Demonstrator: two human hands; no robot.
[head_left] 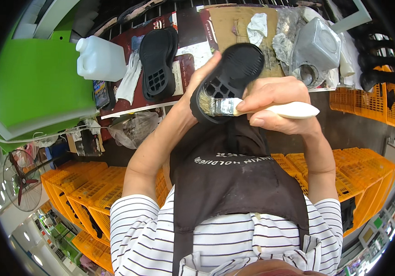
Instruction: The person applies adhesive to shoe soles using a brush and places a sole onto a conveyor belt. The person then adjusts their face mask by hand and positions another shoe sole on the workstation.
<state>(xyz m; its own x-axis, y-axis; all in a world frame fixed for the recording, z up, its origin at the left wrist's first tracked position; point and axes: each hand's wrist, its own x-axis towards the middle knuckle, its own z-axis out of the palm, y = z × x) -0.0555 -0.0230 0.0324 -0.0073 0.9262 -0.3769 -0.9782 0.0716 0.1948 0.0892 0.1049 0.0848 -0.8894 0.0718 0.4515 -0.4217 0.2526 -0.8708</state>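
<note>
A black shoe sole (241, 64) is held up in front of my apron, its hollow inner side facing me. My left hand (197, 87) grips it along its left edge, with most fingers hidden behind it. My right hand (275, 99) is closed round the white handle of a paintbrush (291, 110). The brush's pale bristles touch the heel end of the sole, beside its square grid of hollows. On the bench beyond, another black shoe sole (158, 64) lies on dark red cardboard, seemingly on top of a further one.
Left of the soles are a white plastic jug (101, 59), a phone (101, 94) and a white cloth (129, 78). A metal can (314, 46) and a small metal cup (307, 73) stand at the right. Orange crates (349, 175) are stacked behind me on both sides. A fan (22, 181) is at far left.
</note>
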